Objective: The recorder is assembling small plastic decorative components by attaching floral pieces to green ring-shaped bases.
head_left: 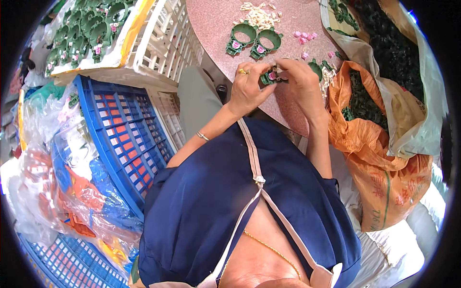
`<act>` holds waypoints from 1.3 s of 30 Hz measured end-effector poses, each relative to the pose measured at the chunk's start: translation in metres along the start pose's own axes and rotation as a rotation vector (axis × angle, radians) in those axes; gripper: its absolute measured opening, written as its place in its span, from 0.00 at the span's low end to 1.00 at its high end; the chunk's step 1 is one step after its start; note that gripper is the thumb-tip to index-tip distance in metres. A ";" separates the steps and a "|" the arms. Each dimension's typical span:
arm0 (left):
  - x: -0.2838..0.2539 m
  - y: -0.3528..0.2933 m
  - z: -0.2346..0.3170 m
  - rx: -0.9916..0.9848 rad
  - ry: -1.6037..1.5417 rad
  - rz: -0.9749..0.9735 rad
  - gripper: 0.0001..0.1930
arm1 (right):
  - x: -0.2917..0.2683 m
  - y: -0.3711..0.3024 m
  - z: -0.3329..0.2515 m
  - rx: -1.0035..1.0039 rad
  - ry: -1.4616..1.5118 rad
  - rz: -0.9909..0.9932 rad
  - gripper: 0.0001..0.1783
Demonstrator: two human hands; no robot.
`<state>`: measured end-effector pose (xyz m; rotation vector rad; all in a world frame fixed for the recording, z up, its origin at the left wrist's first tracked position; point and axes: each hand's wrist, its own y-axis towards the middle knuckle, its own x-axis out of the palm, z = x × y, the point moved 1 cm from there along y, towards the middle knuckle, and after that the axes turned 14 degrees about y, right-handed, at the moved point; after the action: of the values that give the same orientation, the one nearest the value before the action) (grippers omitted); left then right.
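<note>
My left hand (249, 88) grips a small dark green plastic piece with a pink rose (272, 76) between thumb and fingers, over the near edge of the pink speckled table (216, 29). The fingers of my right hand (301, 82) are closed at the piece's right side, partly hiding it. Just beyond lie two green ring-shaped pieces, a left one (236, 45) and a right one (260, 49), each bearing a pink rose. Another green piece (315, 70) sits right of my right hand, partly covered.
Cream-coloured small parts (259, 18) are heaped at the back, with pink roses (304, 36) to their right. At left, a foam box (129, 43) holds many green pieces, above a blue plastic crate (103, 139). An orange woven sack (384, 185) stands at right.
</note>
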<state>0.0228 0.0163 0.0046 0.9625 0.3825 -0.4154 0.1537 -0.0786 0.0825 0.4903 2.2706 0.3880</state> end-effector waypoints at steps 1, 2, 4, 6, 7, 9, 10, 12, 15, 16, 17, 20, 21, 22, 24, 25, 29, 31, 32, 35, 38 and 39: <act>0.000 0.001 0.001 0.006 -0.010 0.019 0.29 | -0.002 0.000 -0.002 0.098 0.037 0.056 0.16; 0.001 0.002 0.001 0.012 -0.019 0.037 0.29 | -0.004 0.000 0.000 0.099 0.037 0.055 0.16; 0.001 0.002 0.001 0.013 -0.016 0.037 0.29 | -0.009 0.001 0.006 -0.052 -0.110 0.079 0.15; 0.000 0.002 0.001 0.014 -0.014 0.035 0.29 | -0.007 0.001 0.006 -0.068 -0.115 0.054 0.13; 0.000 0.002 0.001 0.015 -0.020 0.030 0.29 | -0.005 0.002 0.005 -0.086 -0.119 0.029 0.12; 0.000 0.002 0.000 0.014 -0.026 0.025 0.29 | -0.003 0.004 0.004 -0.084 -0.143 0.010 0.11; 0.001 0.001 -0.001 0.023 -0.042 0.035 0.29 | -0.002 0.004 0.004 -0.082 -0.166 -0.008 0.10; 0.001 0.001 -0.001 0.030 -0.056 0.045 0.28 | -0.001 0.006 0.002 -0.087 -0.169 -0.017 0.09; 0.000 -0.002 -0.004 0.023 -0.069 0.027 0.28 | 0.001 0.010 -0.004 -0.100 -0.216 -0.044 0.08; 0.000 -0.002 -0.005 0.047 -0.065 0.058 0.28 | 0.002 0.011 -0.006 -0.107 -0.262 -0.063 0.08; 0.000 -0.003 -0.007 0.071 -0.060 0.088 0.28 | 0.005 0.011 -0.007 -0.104 -0.263 -0.062 0.08; -0.002 -0.005 -0.011 0.153 -0.018 0.080 0.28 | 0.013 0.011 -0.011 -0.032 -0.369 -0.107 0.05; 0.000 -0.006 -0.011 0.153 -0.020 0.079 0.28 | 0.014 0.009 -0.009 -0.030 -0.370 -0.107 0.05; 0.001 -0.006 -0.010 0.139 -0.025 0.110 0.27 | 0.015 0.007 -0.004 0.054 -0.229 -0.052 0.05; 0.000 -0.006 -0.008 0.127 -0.030 0.142 0.27 | 0.015 0.002 -0.001 0.136 -0.087 0.005 0.05; -0.004 -0.003 -0.005 0.114 0.005 0.083 0.27 | 0.016 -0.001 -0.001 0.155 -0.165 -0.006 0.04; 0.000 -0.006 -0.006 -0.108 -0.170 -0.046 0.28 | 0.019 -0.002 -0.004 -0.076 -0.290 0.102 0.04; 0.001 -0.005 -0.007 -0.080 -0.170 -0.041 0.29 | 0.016 -0.002 -0.004 -0.087 -0.288 0.102 0.04; 0.001 -0.005 -0.007 -0.053 -0.171 -0.036 0.30 | 0.013 -0.001 -0.003 -0.098 -0.287 0.101 0.05; 0.000 -0.006 -0.009 -0.080 -0.217 -0.079 0.31 | 0.001 0.005 0.001 -0.161 -0.260 -0.109 0.09; -0.001 -0.007 -0.006 -0.349 -0.555 -0.162 0.29 | 0.000 0.008 0.006 -0.228 -0.290 -0.145 0.09; 0.000 -0.008 -0.009 -0.349 -0.555 -0.162 0.29 | 0.002 0.007 0.004 -0.227 -0.290 -0.145 0.09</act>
<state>0.0179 0.0203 -0.0056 0.4483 0.0211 -0.7146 0.1570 -0.0707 0.0815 0.2459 1.9396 0.4628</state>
